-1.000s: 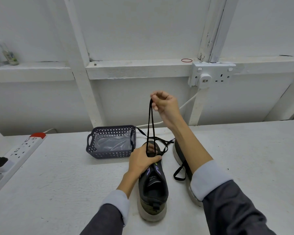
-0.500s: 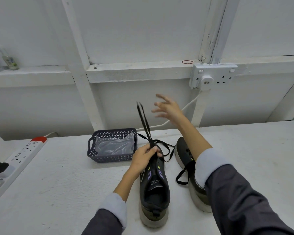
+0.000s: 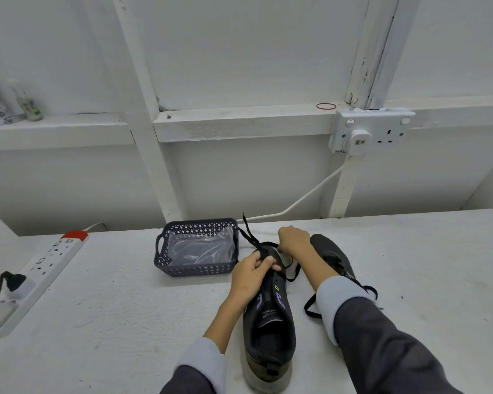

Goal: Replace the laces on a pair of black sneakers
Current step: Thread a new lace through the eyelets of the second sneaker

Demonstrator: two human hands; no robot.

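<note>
Now 2 sneakers, 2 laces, 1 bskt

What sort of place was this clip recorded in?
Probably a plain workshop or utility room: a white-painted bench against a painted timber-framed wall, with a surface-mounted wall socket and a power strip lying on it.
</note>
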